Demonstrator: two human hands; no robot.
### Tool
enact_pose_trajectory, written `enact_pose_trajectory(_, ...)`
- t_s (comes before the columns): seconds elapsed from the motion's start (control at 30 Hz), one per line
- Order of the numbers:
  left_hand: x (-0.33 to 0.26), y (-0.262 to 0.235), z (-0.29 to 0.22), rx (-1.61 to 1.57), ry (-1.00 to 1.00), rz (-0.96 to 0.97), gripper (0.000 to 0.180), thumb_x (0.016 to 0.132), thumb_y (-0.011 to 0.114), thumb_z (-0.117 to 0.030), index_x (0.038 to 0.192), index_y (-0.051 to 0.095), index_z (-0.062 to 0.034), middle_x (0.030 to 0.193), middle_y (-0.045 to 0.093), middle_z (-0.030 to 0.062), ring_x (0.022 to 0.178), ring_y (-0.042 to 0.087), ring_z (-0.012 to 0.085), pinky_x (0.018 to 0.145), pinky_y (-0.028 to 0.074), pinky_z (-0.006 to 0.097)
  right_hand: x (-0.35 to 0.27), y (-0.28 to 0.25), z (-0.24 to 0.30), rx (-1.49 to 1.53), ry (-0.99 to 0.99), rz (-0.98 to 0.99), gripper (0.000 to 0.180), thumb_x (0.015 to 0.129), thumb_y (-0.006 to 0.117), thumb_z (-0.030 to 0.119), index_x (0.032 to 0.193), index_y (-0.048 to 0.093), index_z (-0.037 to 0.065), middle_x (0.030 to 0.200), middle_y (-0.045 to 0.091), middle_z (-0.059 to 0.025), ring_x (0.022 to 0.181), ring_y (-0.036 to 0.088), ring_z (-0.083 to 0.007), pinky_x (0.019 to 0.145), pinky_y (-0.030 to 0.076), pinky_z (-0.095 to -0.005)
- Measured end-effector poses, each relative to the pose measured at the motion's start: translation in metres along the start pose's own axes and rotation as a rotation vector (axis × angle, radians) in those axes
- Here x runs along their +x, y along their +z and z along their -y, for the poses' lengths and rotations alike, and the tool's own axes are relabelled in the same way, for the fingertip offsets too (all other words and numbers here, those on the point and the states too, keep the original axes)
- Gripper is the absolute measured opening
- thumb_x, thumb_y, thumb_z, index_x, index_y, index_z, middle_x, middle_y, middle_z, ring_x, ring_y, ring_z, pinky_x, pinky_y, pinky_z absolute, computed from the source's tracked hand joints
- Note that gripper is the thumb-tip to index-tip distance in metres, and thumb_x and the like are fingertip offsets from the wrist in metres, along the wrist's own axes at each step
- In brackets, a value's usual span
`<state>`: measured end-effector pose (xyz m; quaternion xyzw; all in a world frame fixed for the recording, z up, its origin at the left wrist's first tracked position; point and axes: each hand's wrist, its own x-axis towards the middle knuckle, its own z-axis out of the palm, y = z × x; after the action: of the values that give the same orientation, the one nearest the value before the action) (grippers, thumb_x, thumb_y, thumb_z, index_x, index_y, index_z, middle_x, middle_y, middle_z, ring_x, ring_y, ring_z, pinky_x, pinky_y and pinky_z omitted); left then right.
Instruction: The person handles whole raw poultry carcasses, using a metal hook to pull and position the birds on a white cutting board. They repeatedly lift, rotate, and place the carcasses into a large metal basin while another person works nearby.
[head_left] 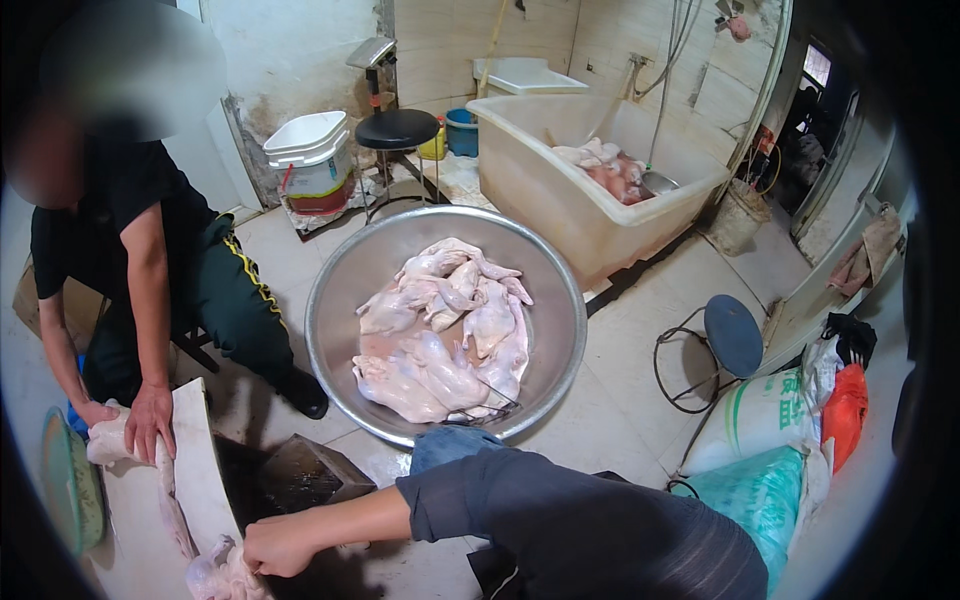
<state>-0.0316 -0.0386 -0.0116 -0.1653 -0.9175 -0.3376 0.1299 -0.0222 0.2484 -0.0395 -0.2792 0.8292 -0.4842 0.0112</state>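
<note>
- Over by the right wall a white woven sack [757,412] with green print leans against a teal sack [762,492]. An orange-red plastic bag [846,414] and a black bag [851,337] sit just beside them.
- A white lidded bucket [312,160] with a red band near its base stands against the back wall. It is next to a black round stool [397,130].
- Only one of the wearer's hands shows. The arm comes in from the right in a dark blue sleeve pushed up to the elbow, so I take it for the right hand [277,545]. It is clenched on a plucked bird carcass [225,577] at the lower end of the white cutting board [195,455].
- The left hand is nowhere in sight.
- A co-worker in a black shirt sits across the board. One of that person's hands [150,420] is pressed flat on another pale carcass [118,443] at the board's upper end.
- A big steel basin [340,290] heaped with plucked birds [445,330] stands on the tiled floor, between the board and a white tub [560,195] that holds more birds.
- A blue stool [733,335] with a looped black cable stands between the basin and the sacks.
- A dark metal box [300,475] sits against the board's edge.
</note>
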Motion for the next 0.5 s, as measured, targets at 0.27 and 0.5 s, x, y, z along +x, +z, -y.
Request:
enact_pose_trajectory(0.27,0.004,0.013,-0.019,0.160,-0.066,-0.252,0.025,0.093,0.073,-0.019,0.103,0.069,0.0041,0.092,0.070,0.0166,0.083,0.063,0.0263,0.080,0.053,0.039,-0.014,-0.027,0.003,0.246,0.161,0.119,0.022,0.087,0.062,0.007,0.102,0.075,-0.003,0.079,0.075,-0.0176,0.066,0.072,-0.0281,0.062,0.057,-0.0388)
enact_pose_trajectory(0.5,0.010,0.030,-0.047,0.133,-0.264,-0.470,0.035,0.092,0.072,-0.029,0.101,0.067,0.0044,0.091,0.068,0.0176,0.086,0.063,0.0286,0.081,0.052,0.042,-0.020,0.051,0.015,0.591,0.194,-0.355,0.018,0.088,0.062,0.004,0.099,0.075,-0.002,0.091,0.077,-0.0153,0.083,0.073,-0.0250,0.076,0.056,-0.0374)
